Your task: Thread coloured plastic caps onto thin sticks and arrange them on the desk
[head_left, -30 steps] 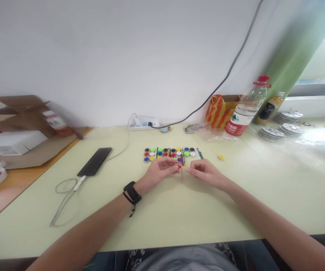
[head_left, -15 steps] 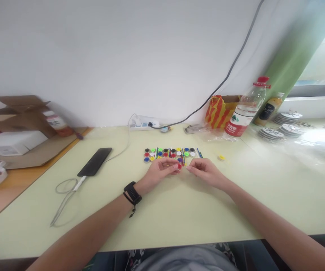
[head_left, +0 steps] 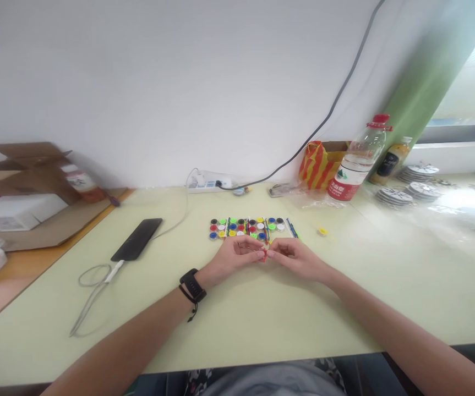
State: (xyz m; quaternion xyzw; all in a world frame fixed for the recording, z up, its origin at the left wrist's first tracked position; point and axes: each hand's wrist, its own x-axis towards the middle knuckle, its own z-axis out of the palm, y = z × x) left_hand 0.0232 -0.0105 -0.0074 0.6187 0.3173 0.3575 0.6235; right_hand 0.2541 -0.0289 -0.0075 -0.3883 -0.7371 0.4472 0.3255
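My left hand [head_left: 237,257] is closed in a pinch on a small red round piece [head_left: 264,254], which shows between the fingertips. Meeting it from the right, my right hand [head_left: 297,257] also has thumb and forefinger pressed together at the edge of the red piece; whatever is in that pinch is too small to make out. Just beyond my fingers lie rows of small round coloured pieces [head_left: 261,226] in black, red, blue, green, yellow and white. Thin coloured sticks [head_left: 292,229] lie between and beside them. My left hand hides part of the nearest row.
A lone yellow round piece [head_left: 322,232] lies to the right. On the left are a phone [head_left: 137,240] with its cable and an open cardboard box [head_left: 39,165]. Along the wall stand a power strip [head_left: 208,182], a striped bag [head_left: 317,165] and a large water bottle [head_left: 355,165].
My right hand has moved left and slightly nearer to me, so its fingertips now meet the left hand's at the red piece. Both hands sit slightly lower in view.
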